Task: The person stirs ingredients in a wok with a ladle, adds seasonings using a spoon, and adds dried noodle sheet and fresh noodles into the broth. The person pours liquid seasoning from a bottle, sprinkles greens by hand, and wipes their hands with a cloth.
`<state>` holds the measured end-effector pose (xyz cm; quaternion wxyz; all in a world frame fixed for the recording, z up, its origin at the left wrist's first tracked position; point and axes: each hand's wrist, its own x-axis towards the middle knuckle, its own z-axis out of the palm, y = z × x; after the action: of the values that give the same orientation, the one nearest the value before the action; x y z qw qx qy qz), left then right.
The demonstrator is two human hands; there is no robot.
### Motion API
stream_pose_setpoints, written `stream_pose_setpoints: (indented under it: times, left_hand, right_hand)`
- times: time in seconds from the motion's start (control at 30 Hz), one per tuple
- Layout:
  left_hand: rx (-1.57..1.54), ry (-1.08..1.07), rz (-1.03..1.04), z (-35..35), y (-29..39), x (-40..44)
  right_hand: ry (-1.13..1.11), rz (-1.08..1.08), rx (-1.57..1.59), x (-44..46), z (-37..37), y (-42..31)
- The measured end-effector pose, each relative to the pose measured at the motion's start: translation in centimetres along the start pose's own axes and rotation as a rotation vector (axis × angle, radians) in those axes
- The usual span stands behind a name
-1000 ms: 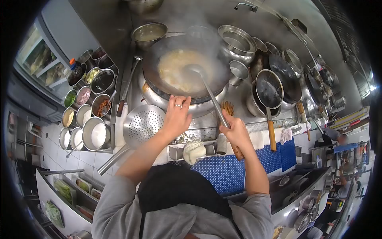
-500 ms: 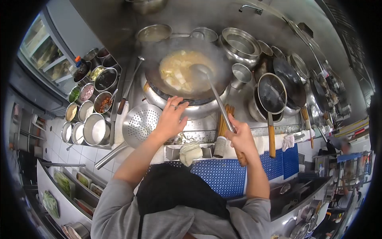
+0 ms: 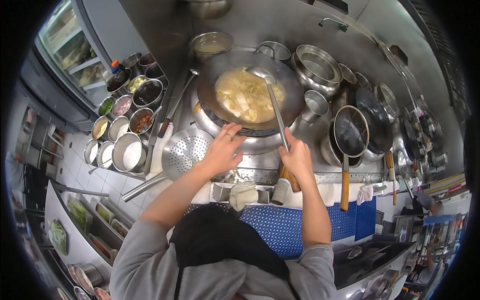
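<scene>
A black wok (image 3: 207, 85) holds bubbling light-brown broth with pale chunks and leafy bits (image 3: 245, 102). My right hand (image 3: 296, 157) is closed around the handle of a long metal ladle (image 3: 276, 107). The ladle's bowl is over the wok's far side, at the edge of the broth. My left hand (image 3: 222, 151) lies at the wok's near rim with fingers stretched out. Whether those fingertips press on the rim cannot be made out. Under my left wrist sits a perforated strainer (image 3: 182, 152).
Several metal pots of ingredients (image 3: 131, 152) stand at the left. A bamboo brush (image 3: 282, 187) and a folded cloth (image 3: 243, 195) are at the front edge. On the right, a wooden-handled strainer (image 3: 351, 131) lies over a pot, beside stacked bowls (image 3: 317, 65).
The ladle bowl has moved from the right part of the broth to the wok's far side. My left hand stays at the near rim. The whole view has shifted slightly.
</scene>
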<state>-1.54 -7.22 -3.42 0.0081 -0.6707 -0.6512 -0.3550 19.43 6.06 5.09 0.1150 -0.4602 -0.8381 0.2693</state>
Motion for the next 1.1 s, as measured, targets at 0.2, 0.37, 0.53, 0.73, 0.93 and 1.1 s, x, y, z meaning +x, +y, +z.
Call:
stream_pose_setpoints:
  times: [0.2,0.37,0.53,0.73,0.93,1.1]
  left_hand:
    - [0.058,-0.024,0.060,-0.3,-0.7,-0.1]
    - [0.040,-0.042,0.075,-0.2,-1.0,-0.4]
    - [0.056,-0.075,0.081,-0.5,-1.0,-0.1]
    - [0.061,-0.108,0.094,-0.5,-0.9,-0.3]
    - [0.049,-0.018,0.134,-0.6,-1.2,0.1]
    - [0.117,-0.103,0.044,-0.9,-1.4,3.2]
  right_hand:
    - [0.015,-0.168,-0.219,4.3,3.0,-0.5]
    - [-0.042,-0.121,-0.252,2.8,2.9,-1.5]
    - [-0.021,-0.190,-0.276,2.2,4.0,-2.1]
    - [-0.050,-0.128,-0.203,-1.7,3.9,-3.5]
    - [0.078,-0.001,-0.020,-4.4,3.3,-2.4]
    - [0.115,0.096,0.088,-4.6,3.9,-1.2]
